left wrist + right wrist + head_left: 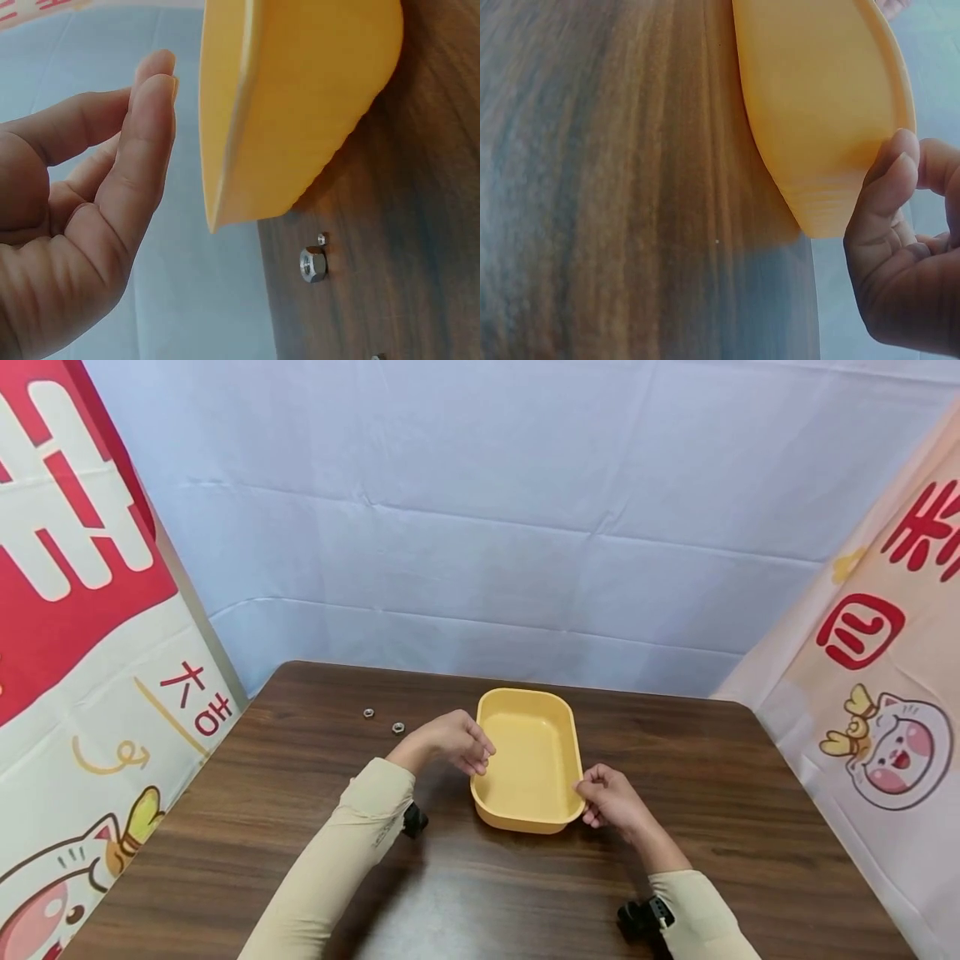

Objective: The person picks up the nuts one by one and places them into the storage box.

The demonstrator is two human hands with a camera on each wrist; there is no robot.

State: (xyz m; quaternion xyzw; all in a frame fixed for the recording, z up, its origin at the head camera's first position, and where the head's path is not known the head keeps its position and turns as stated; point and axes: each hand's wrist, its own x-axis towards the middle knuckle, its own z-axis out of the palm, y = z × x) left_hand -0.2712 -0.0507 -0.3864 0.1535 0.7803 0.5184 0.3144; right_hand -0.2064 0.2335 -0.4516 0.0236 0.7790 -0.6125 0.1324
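A yellow rectangular plastic tray (528,760) with rounded corners stands on the wooden table, and nothing lies inside it. My right hand (611,797) pinches its right rim near the front corner between thumb and fingers. By the left rim is my left hand (459,742), its fingers loosely bent. The left wrist view shows a gap between those fingers (142,142) and the tray wall, so they hold nothing. Metal hex nuts (398,727) lie on the table to the left of the tray; one nut (313,264) appears larger in the left wrist view.
The dark wooden table (720,768) ends at a back edge before a pale cloth backdrop (480,527). Printed banners hang at the left (82,635) and right (885,710). Each wrist wears a small black camera (637,922).
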